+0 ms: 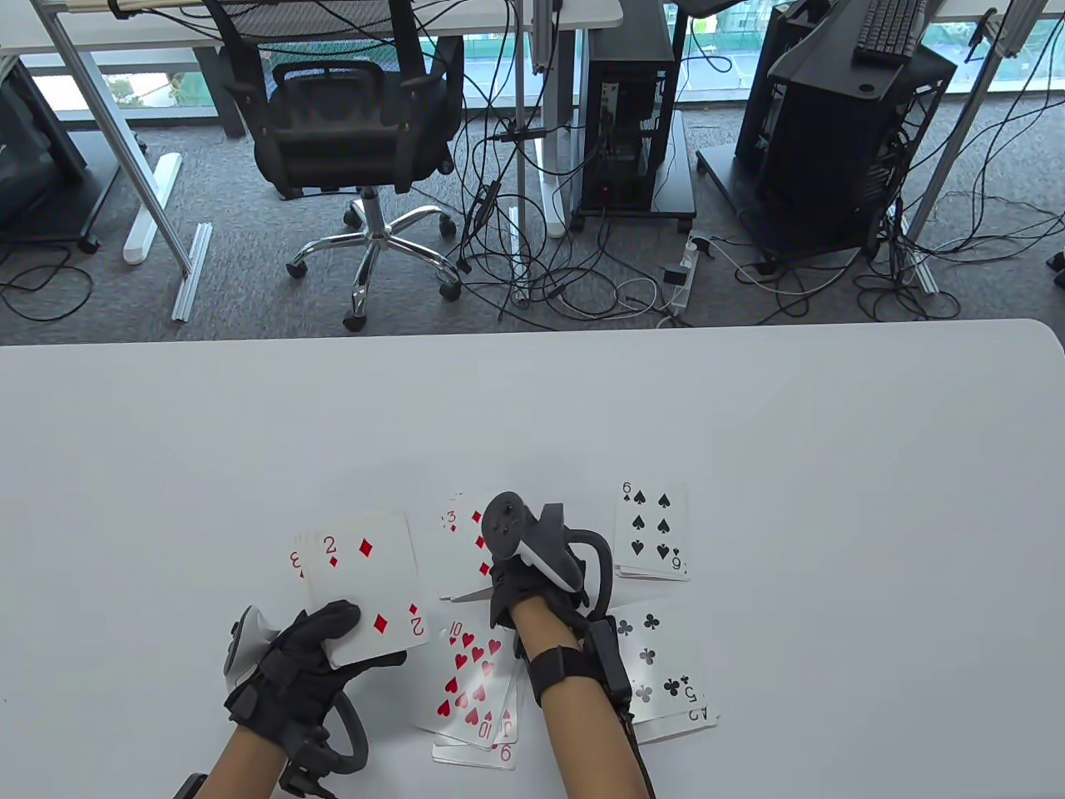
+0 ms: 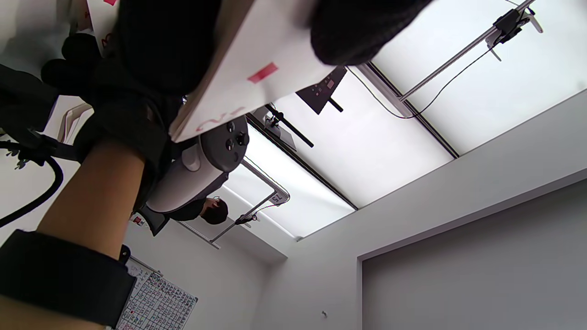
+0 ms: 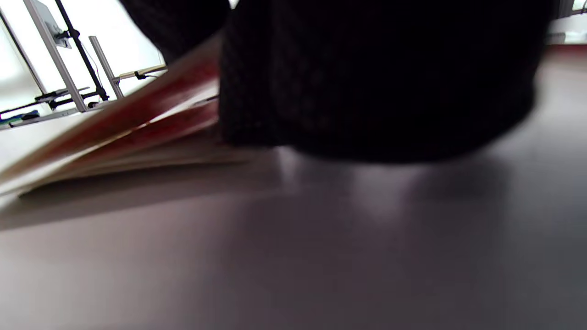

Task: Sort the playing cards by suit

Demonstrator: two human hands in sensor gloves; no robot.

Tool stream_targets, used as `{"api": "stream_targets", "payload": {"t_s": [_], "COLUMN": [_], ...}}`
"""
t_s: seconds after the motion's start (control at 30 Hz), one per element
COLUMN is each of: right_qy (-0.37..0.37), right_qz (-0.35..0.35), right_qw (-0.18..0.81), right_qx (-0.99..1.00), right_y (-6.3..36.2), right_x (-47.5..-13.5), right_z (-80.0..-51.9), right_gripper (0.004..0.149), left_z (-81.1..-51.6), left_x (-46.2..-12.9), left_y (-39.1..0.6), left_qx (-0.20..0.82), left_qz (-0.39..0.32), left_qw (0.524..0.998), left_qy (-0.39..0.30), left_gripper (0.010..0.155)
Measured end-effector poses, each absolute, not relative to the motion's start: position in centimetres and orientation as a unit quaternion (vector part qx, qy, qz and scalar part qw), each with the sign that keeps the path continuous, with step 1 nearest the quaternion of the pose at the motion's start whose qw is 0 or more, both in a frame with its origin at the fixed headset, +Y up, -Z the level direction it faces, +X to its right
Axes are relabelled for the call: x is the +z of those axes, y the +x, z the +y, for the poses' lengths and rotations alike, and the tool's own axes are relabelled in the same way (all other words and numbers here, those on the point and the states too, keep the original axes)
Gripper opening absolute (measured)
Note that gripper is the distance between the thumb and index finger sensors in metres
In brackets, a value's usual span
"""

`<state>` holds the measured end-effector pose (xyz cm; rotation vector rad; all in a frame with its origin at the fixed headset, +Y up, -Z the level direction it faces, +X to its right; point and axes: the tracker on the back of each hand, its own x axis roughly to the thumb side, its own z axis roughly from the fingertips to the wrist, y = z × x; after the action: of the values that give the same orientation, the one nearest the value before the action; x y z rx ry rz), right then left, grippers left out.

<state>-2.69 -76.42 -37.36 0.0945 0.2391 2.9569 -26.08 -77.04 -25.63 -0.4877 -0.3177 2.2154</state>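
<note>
My left hand (image 1: 358, 637) grips a small stack of cards (image 1: 362, 591) with the two of diamonds face up, held just above the table at the front left. In the left wrist view its thumb (image 2: 362, 27) lies across that stack (image 2: 257, 68). My right hand (image 1: 520, 595) is down on the diamonds pile (image 1: 460, 526), where a three shows. Its fingers are hidden under the tracker. In the right wrist view the glove (image 3: 376, 82) pinches a tilted red card (image 3: 137, 114). A hearts pile (image 1: 470, 682) topped by a ten, a clubs pile (image 1: 661, 666) and a spades pile (image 1: 653, 528) lie around it.
The white table (image 1: 749, 433) stretches far beyond the cards on all sides. Its far edge runs across the middle of the table view. Behind it on the floor are an office chair (image 1: 358, 125), cables and computer towers (image 1: 840, 133).
</note>
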Motion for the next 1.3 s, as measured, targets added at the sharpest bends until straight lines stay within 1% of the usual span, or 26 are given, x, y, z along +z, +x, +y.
{"api": "stream_targets", "payload": {"t_s": [0.03, 0.17, 0.27, 0.33, 0.4, 0.53, 0.63, 0.73, 0.87, 1.0, 1.07, 1.13, 1.23, 1.3], "right_qy": [0.030, 0.030, 0.031, 0.037, 0.050, 0.099, 0.149, 0.200, 0.234, 0.253, 0.252, 0.255, 0.247, 0.230], "right_qz": [0.083, 0.088, 0.087, 0.085, 0.072, 0.022, -0.006, -0.022, 0.003, 0.053, 0.045, 0.027, 0.035, 0.035], "right_qw": [0.061, 0.015, 0.029, 0.051, 0.083, 0.178, 0.260, 0.341, 0.415, 0.426, 0.417, 0.399, 0.406, 0.435], "right_qx": [0.994, 0.995, 0.995, 0.994, 0.993, 0.979, 0.954, 0.918, 0.879, 0.867, 0.872, 0.880, 0.879, 0.870], "right_y": [-3.0, -3.7, -3.7, -3.5, -3.3, -2.9, -2.9, -3.3, -4.1, -5.3, -5.7, -5.8, -5.7, -5.4], "right_x": [-37.3, -37.2, -37.1, -37.0, -36.9, -35.9, -34.5, -32.5, -29.9, -28.7, -28.4, -28.5, -28.9, -29.3], "right_z": [-76.6, -77.1, -76.8, -76.1, -75.1, -71.8, -69.6, -68.6, -69.0, -69.9, -70.1, -70.2, -70.6, -70.8], "right_gripper": [0.056, 0.059, 0.059, 0.059, 0.058, 0.058, 0.058, 0.059, 0.067, 0.082, 0.086, 0.085, 0.082, 0.075], "left_z": [-77.0, -77.0, -77.0, -77.0, -77.0, -77.1, -77.3, -77.4, -77.5, -77.5, -77.5, -77.5, -77.3, -77.3], "left_x": [-25.6, -25.6, -25.6, -25.6, -25.6, -25.6, -25.6, -25.6, -25.6, -25.5, -25.6, -25.6, -25.6, -25.7], "left_y": [-26.1, -26.1, -26.0, -26.1, -26.1, -26.1, -26.1, -26.1, -26.1, -26.0, -26.1, -26.2, -25.9, -26.0], "left_qx": [0.881, 0.879, 0.879, 0.879, 0.879, 0.877, 0.877, 0.876, 0.874, 0.874, 0.873, 0.875, 0.882, 0.875], "left_qz": [-0.126, -0.124, -0.123, -0.123, -0.122, -0.116, -0.110, -0.106, -0.103, -0.104, -0.105, -0.108, -0.125, -0.124], "left_qw": [0.413, 0.416, 0.416, 0.416, 0.417, 0.422, 0.424, 0.427, 0.431, 0.430, 0.431, 0.430, 0.409, 0.425], "left_qy": [-0.194, -0.196, -0.197, -0.197, -0.196, -0.196, -0.198, -0.198, -0.199, -0.203, -0.202, -0.195, -0.197, -0.195], "left_gripper": [0.060, 0.060, 0.060, 0.060, 0.060, 0.060, 0.060, 0.060, 0.060, 0.060, 0.060, 0.061, 0.061, 0.060]}}
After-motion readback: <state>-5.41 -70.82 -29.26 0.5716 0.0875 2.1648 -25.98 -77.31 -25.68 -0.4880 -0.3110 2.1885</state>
